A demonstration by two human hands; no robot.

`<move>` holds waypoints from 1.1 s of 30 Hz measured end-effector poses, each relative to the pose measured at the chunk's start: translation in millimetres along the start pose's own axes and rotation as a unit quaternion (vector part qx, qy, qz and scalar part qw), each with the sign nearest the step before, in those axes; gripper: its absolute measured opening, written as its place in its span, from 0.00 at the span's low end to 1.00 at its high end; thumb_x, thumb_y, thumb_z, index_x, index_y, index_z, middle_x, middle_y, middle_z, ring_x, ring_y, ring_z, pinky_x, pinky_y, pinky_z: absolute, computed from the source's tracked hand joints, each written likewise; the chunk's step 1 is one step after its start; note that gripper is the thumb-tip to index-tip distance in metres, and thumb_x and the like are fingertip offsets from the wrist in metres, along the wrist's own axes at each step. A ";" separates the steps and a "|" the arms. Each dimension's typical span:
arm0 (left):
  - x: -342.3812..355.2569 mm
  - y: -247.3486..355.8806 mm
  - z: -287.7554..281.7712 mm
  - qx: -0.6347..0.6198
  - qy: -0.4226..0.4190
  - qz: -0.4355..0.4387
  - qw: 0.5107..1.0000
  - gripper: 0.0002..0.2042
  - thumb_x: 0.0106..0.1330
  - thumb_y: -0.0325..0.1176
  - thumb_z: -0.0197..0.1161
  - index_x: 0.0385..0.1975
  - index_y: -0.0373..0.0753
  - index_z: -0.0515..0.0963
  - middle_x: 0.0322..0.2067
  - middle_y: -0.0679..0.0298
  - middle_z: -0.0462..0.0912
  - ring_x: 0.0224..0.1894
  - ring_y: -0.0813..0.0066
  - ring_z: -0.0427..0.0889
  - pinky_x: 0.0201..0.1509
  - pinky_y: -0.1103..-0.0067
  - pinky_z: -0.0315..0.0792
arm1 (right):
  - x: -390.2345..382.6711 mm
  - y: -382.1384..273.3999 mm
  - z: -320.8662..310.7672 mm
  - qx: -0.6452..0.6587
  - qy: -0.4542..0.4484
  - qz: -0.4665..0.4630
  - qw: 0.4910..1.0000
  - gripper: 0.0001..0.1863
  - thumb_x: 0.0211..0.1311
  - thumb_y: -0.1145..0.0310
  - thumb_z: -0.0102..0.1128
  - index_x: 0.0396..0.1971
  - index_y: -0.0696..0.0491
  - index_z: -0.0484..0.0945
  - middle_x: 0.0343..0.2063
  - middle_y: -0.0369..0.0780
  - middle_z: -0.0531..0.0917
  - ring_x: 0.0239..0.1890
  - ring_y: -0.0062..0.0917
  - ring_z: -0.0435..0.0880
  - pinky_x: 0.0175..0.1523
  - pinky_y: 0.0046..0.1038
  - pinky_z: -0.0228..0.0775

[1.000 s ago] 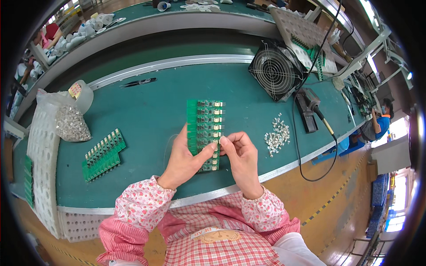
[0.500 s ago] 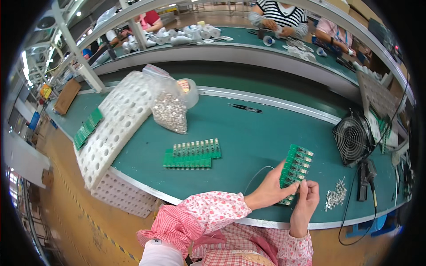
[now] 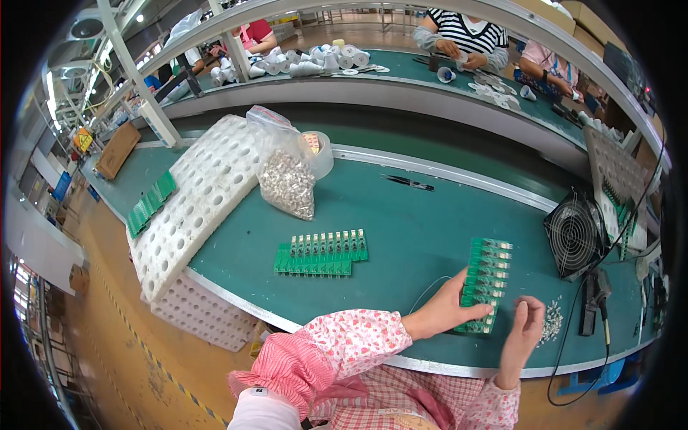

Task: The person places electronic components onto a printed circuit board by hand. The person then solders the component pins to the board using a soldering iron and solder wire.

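"Head view: what's largest?"
"Green surface [image 3: 401,222]. Next, the left hand [image 3: 443,312], pinching, and the right hand [image 3: 522,333], apart, fingers curled toward thumb; I can't tell whether it holds anything."
"Pinching what?"
"A green circuit board [image 3: 481,279], near the surface's front edge. Smallest: white parts [image 3: 551,324] scattered beside the right hand."
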State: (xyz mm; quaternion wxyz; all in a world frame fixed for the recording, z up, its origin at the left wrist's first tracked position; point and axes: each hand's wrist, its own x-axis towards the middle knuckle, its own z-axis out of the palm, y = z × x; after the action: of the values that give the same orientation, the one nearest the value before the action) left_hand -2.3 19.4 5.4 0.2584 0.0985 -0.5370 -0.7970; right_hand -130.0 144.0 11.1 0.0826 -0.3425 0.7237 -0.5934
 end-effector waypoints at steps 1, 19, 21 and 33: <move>0.1 5.9 -3.0 -0.015 0.021 -0.033 0.999 0.28 0.58 0.25 0.63 0.58 0.38 0.60 0.47 0.65 0.74 0.49 0.81 0.74 0.53 0.79 0.71 | 5.3 0.9 -12.2 -0.123 0.025 -0.055 0.991 0.08 0.63 0.71 0.53 0.38 0.59 0.71 0.35 0.39 0.76 0.39 0.24 0.73 0.47 0.25 0.65; 7.5 0.8 -12.4 -0.257 -0.005 -0.154 0.954 0.20 0.62 0.29 0.62 0.53 0.41 0.66 0.45 0.69 0.75 0.47 0.81 0.75 0.52 0.78 0.73 | 7.2 23.7 -56.7 -0.183 0.068 -0.080 0.978 0.03 0.61 0.77 0.55 0.32 0.60 0.74 0.29 0.38 0.77 0.31 0.21 0.75 0.38 0.21 0.66; 9.5 -0.5 -10.3 -0.270 -0.020 -0.161 0.949 0.20 0.61 0.29 0.62 0.53 0.40 0.67 0.45 0.68 0.76 0.47 0.80 0.76 0.52 0.78 0.73 | 4.8 18.5 -57.3 -0.133 0.030 -0.051 0.989 0.04 0.60 0.77 0.55 0.33 0.61 0.76 0.29 0.36 0.78 0.31 0.17 0.75 0.37 0.19 0.67; 3.2 5.7 -8.3 -0.114 0.060 -0.105 0.986 0.15 0.59 0.25 0.62 0.46 0.34 0.72 0.42 0.64 0.79 0.42 0.78 0.78 0.48 0.79 0.73 | -3.4 -6.2 -13.5 0.160 -0.127 0.172 0.964 0.10 0.57 0.76 0.62 0.38 0.62 0.76 0.31 0.40 0.82 0.32 0.20 0.81 0.40 0.20 0.75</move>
State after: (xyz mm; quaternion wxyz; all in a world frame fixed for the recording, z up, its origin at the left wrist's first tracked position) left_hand 0.3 9.4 7.6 0.2144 0.1721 -0.4124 -0.8686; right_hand -132.1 156.4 19.6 0.3284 -0.2679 0.6507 -0.6301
